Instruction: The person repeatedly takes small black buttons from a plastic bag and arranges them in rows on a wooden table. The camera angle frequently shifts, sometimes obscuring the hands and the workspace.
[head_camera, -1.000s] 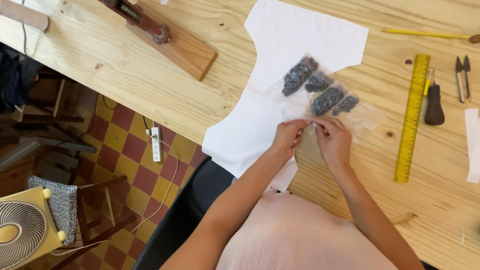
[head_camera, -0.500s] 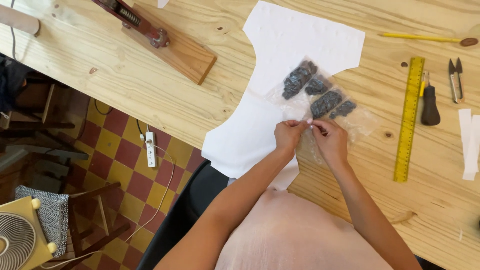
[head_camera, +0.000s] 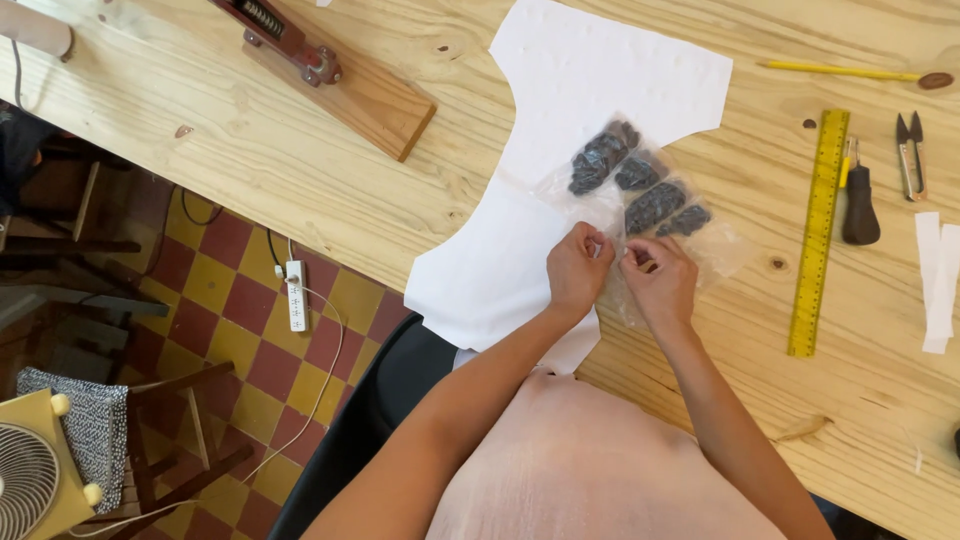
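A clear plastic bag (head_camera: 640, 200) holding several dark grey lumpy pieces lies on a white cut-out sheet (head_camera: 590, 130) on the wooden table (head_camera: 250, 150). My left hand (head_camera: 578, 270) and my right hand (head_camera: 660, 280) sit side by side at the bag's near edge. Each pinches the plastic between thumb and fingers, the two almost touching. The dark pieces lie just beyond my fingertips.
A yellow ruler (head_camera: 818, 230) lies right of the bag, with a black-handled tool (head_camera: 858, 205), small snips (head_camera: 911, 155) and white strips (head_camera: 938, 280) beyond it. A yellow pencil (head_camera: 850, 72) lies at the far right. A wooden block with a red fitting (head_camera: 335, 75) sits far left. Below the table edge: tiled floor, power strip (head_camera: 295, 295), fan (head_camera: 30, 480).
Both hands stay pinched on the bag's near edge and have drawn slightly closer together. The view has shifted a little.
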